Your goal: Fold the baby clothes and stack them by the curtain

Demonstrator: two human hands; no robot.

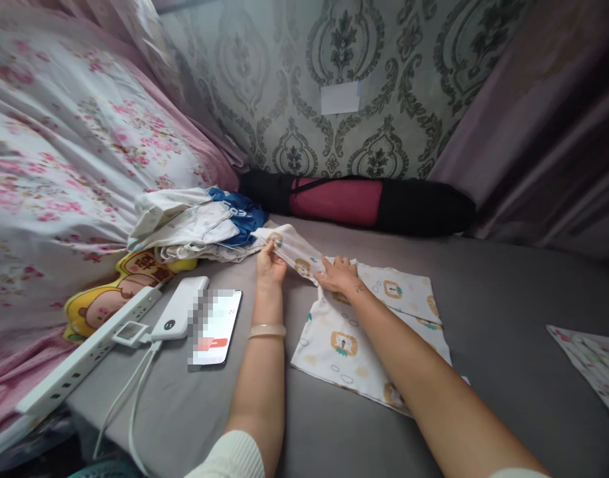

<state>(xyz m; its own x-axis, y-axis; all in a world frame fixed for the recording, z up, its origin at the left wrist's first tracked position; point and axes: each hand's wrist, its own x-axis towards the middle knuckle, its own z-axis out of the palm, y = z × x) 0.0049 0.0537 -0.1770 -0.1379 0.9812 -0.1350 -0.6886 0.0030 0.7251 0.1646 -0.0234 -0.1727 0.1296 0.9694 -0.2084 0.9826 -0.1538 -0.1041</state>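
A small white shirt (pixel 318 338) printed with orange lion faces and green leaves lies spread on the grey bed surface. One sleeve (pixel 297 249) is lifted and stretched up to the left. Its far end is pinched between the fingers of my left hand (pixel 271 264), beside a clothes pile. At the base of that sleeve, my right hand (pixel 338 275) is closed on the cloth with bent fingers, partly pressing it down. My right forearm covers part of the shirt's body.
Left are a clothes pile (pixel 190 222), a yellow cartoon cushion (pixel 88 309), a power strip (pixel 93 352), a corded white power bank (pixel 182 309) and a phone (pixel 217 332). A black-and-red long bag (pixel 334 201) lies along the wall. Floral cloth (pixel 593 362) is at right.
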